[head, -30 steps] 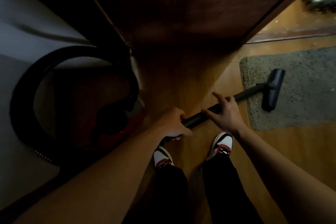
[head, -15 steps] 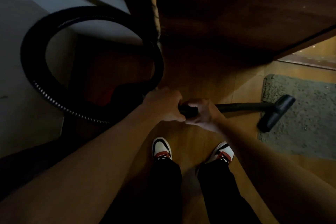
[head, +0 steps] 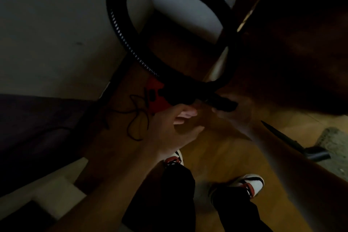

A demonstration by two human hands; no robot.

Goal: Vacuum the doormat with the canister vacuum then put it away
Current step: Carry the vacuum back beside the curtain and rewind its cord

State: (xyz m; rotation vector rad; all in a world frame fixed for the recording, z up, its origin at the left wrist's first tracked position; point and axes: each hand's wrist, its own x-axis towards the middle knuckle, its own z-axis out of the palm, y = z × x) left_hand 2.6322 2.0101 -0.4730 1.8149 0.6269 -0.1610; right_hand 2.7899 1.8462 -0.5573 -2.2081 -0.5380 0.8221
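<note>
The frame is dark and blurred. My right hand (head: 232,114) grips the black end piece of the vacuum hose (head: 225,102) in front of me. Just left of it my left hand (head: 178,124) is off the hose, fingers loose and holding nothing. The ribbed hose (head: 120,24) loops up and round to the red canister (head: 155,98) on the floor by the wall. The black wand (head: 278,133) slants down past my right forearm to the floor head (head: 318,153), which sits at the edge of the grey doormat (head: 335,143). Whether wand and hose are joined is hidden.
A black power cord (head: 137,117) lies tangled on the wooden floor (head: 222,156) beside the canister. A dark wooden door (head: 291,34) stands at the upper right and a pale wall (head: 56,34) at the left. My two shoes stand below my hands.
My view has swung left, so the mat and floor head sit at the far right. My left hand has let go of the tube and opened; my right hand still holds the hose end.
</note>
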